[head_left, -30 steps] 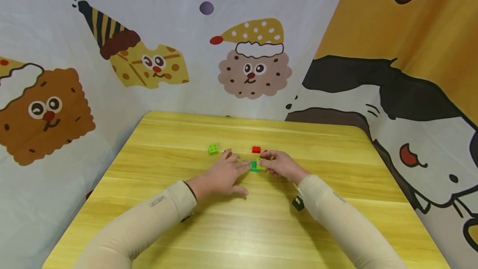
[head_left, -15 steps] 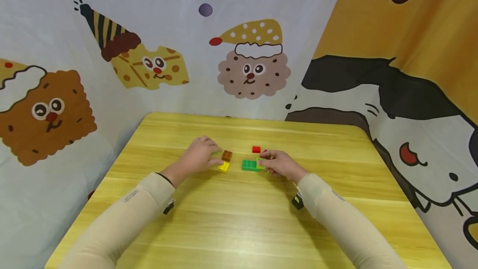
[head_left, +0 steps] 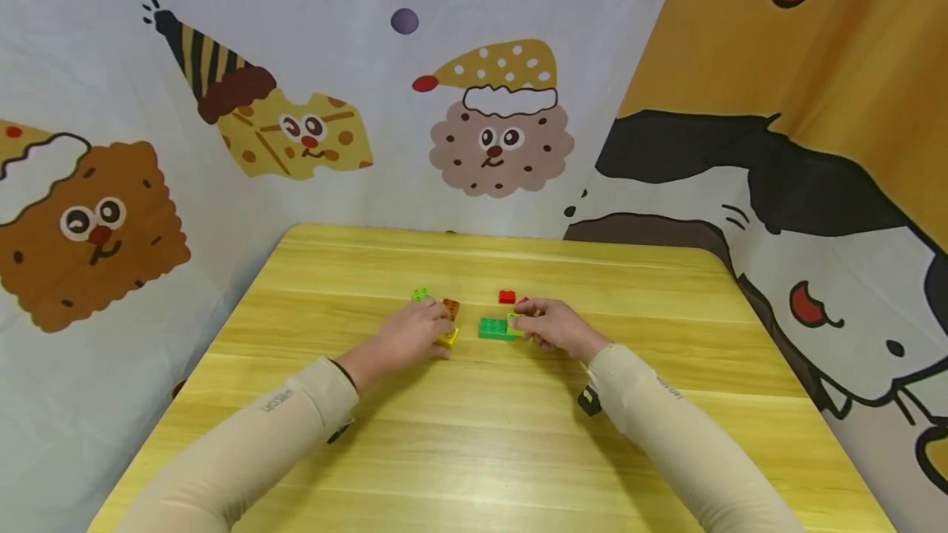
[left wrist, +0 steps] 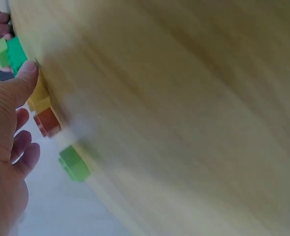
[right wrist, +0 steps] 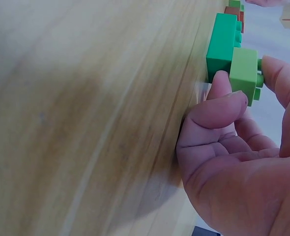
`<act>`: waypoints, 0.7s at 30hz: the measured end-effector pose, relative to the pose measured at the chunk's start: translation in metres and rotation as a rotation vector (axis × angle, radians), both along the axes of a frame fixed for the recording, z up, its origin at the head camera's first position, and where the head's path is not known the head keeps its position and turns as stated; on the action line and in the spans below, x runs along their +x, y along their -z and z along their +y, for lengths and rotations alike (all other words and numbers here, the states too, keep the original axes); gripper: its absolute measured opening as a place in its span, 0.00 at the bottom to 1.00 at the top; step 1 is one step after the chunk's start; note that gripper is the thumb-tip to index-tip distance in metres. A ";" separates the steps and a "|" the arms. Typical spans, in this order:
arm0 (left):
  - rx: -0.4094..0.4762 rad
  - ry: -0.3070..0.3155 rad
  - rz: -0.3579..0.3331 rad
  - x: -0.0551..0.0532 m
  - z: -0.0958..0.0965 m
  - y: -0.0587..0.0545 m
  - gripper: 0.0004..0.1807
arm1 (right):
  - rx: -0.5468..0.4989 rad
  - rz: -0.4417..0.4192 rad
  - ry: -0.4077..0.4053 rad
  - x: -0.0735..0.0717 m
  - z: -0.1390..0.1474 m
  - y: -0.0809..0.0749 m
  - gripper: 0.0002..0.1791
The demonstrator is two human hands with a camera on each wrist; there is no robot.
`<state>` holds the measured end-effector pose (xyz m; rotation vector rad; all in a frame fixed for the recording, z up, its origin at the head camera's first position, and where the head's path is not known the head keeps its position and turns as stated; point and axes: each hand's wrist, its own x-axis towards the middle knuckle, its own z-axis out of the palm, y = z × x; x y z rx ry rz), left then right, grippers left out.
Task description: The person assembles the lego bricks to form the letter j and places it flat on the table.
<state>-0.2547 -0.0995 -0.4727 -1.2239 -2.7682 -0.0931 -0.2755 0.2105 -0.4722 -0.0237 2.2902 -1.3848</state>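
In the head view, my left hand is at a yellow brick, thumb on its near side and fingers on its far side. The left wrist view shows the thumb in front of this yellow brick, the other fingertips curled. With thumb and fingers, my right hand holds a light green brick. That brick sits at the right end of a longer green brick, overlapping it; whether the studs are joined cannot be told.
A brown brick lies just beyond the yellow one. Another light green brick is behind my left hand. Past the green brick lie a red brick and a partly hidden pink piece. A printed cloth hangs behind the wooden table.
My left hand left the green brick, swung left near the light green brick, then came back right to the yellow brick, which has shifted slightly. My right hand stays holding its brick.
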 end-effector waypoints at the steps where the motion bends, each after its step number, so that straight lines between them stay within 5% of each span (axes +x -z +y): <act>1: -0.006 0.013 0.009 0.001 0.002 0.000 0.19 | -0.001 0.002 -0.002 0.000 0.000 0.000 0.30; 6: -0.015 0.043 0.020 0.001 0.013 0.004 0.17 | -0.004 0.004 0.005 -0.001 0.000 0.002 0.30; 12: 0.034 -0.017 -0.066 -0.001 0.021 0.005 0.18 | -0.007 0.004 0.007 -0.001 0.000 0.005 0.31; 21: 0.034 -0.056 -0.077 -0.001 0.028 0.002 0.20 | -0.006 0.013 0.014 0.000 0.000 0.003 0.31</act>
